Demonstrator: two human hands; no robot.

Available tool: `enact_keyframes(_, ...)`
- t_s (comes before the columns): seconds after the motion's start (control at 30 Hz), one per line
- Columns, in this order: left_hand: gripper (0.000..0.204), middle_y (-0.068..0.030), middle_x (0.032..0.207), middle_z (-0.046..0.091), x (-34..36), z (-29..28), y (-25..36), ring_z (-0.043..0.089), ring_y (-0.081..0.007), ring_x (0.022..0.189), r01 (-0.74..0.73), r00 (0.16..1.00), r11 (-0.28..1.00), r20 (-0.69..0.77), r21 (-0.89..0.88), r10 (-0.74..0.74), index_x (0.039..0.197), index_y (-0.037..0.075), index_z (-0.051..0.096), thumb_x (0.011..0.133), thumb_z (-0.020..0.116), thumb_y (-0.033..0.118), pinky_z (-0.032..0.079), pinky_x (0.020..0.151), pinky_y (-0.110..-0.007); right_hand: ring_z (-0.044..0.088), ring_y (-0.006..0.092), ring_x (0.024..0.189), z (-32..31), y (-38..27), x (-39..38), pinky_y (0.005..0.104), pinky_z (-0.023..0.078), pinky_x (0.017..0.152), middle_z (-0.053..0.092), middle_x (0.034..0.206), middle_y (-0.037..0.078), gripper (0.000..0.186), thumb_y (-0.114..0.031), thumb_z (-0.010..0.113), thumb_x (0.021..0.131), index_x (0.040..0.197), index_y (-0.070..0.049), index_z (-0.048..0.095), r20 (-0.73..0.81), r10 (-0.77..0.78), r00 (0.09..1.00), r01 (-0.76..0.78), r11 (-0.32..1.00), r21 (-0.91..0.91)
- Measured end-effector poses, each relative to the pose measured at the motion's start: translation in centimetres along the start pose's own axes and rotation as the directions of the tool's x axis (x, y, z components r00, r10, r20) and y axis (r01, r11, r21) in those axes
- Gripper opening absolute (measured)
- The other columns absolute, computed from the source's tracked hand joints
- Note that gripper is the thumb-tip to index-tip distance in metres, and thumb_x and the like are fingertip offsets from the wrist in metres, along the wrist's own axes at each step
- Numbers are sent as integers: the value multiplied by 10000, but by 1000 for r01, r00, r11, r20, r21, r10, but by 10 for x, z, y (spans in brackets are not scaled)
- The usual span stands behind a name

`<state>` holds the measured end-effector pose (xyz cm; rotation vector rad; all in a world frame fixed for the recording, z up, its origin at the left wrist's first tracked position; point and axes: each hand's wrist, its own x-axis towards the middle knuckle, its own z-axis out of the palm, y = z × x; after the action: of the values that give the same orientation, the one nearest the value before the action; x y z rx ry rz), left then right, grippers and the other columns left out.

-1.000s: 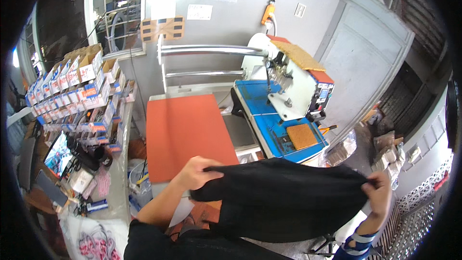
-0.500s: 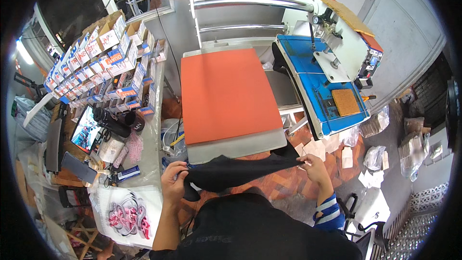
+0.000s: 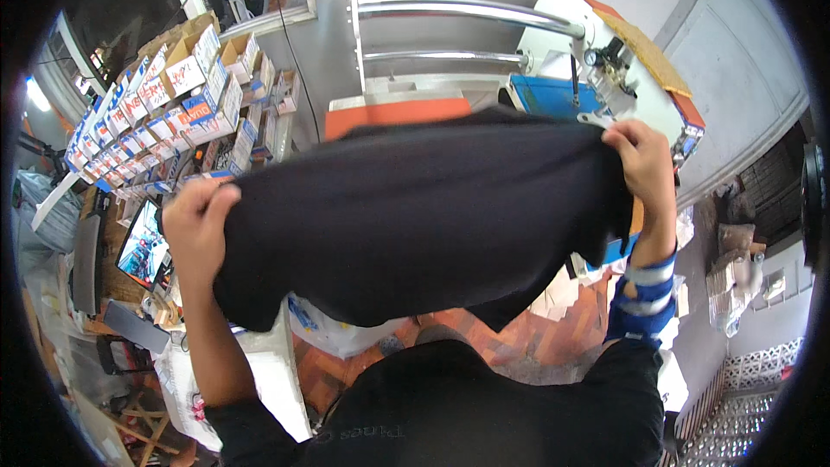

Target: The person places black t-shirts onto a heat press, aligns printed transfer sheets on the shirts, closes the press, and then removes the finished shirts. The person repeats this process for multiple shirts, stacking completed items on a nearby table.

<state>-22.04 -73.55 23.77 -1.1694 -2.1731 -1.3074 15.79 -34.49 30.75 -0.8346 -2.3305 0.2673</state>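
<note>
A black shirt (image 3: 424, 216) is stretched wide in the air before me, its lower edge hanging loose. My left hand (image 3: 197, 220) pinches one end between thumb and fingers. At the other end my right hand (image 3: 641, 164) grips the cloth, with a blue and white striped band (image 3: 648, 294) on that forearm. Behind the shirt lies a flat orange pad (image 3: 389, 112), mostly covered from sight. Only the far part of a blue press plate (image 3: 553, 97) shows past the cloth.
A heat press with a white head (image 3: 558, 13) and metal rails (image 3: 467, 6) stands at the back. Stacked cardboard boxes (image 3: 190, 69), a lit screen (image 3: 143, 246) and a white printed sheet (image 3: 186, 389) are on the left. Plastic-wrapped bundles (image 3: 731, 277) lie on the right floor.
Both hands have risen and spread apart, lifting the shirt up and forward. Its cloth has opened from a narrow strip into a broad panel that hides most of the orange pad.
</note>
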Motion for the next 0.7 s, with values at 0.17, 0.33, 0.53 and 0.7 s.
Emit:
enact_keyframes(0.17, 191, -98, 776, 681, 121, 63, -59, 614, -128, 728, 79, 964, 996, 257, -50, -64, 956, -39, 718, 927, 728, 150, 491, 707, -301, 734, 301, 865, 64, 65, 130, 385, 557, 816, 760, 935, 193, 215, -123, 688, 920, 1088, -9, 759, 255, -135, 957, 131, 991, 32)
enact_keyframes(0.33, 230, -158, 864, 777, 158, 170, -156, 751, -249, 802, 236, 905, 931, 286, 277, -315, 913, 47, 818, 842, 796, 266, 559, 761, -370, 713, 385, 1017, 208, 80, 172, 469, 555, 899, 753, 1087, 166, 212, -257, 675, 911, 1062, -154, 781, 205, 192, 960, -116, 936, -333)
enact_keyframes(0.53, 171, -155, 889, 724, 142, 297, -238, 745, -243, 673, 851, 509, 440, 248, -285, -824, 1004, -78, 726, 949, 737, 83, 629, 532, -306, 747, 313, 616, 382, 136, 195, 396, 631, 481, 744, 818, 233, 273, -2, 462, 952, 893, 99, 708, 393, 682, 617, -785, 571, 240)
enact_keyframes(0.7, 202, -155, 807, 744, 147, 349, -260, 730, -183, 650, 777, 594, 526, 126, -346, -795, 961, -88, 731, 926, 768, 107, 623, 582, -278, 695, 420, 1034, 453, 193, 217, 460, 563, 898, 701, 1077, 313, 288, -112, 564, 889, 1075, 73, 684, 209, 626, 751, -649, 758, 62)
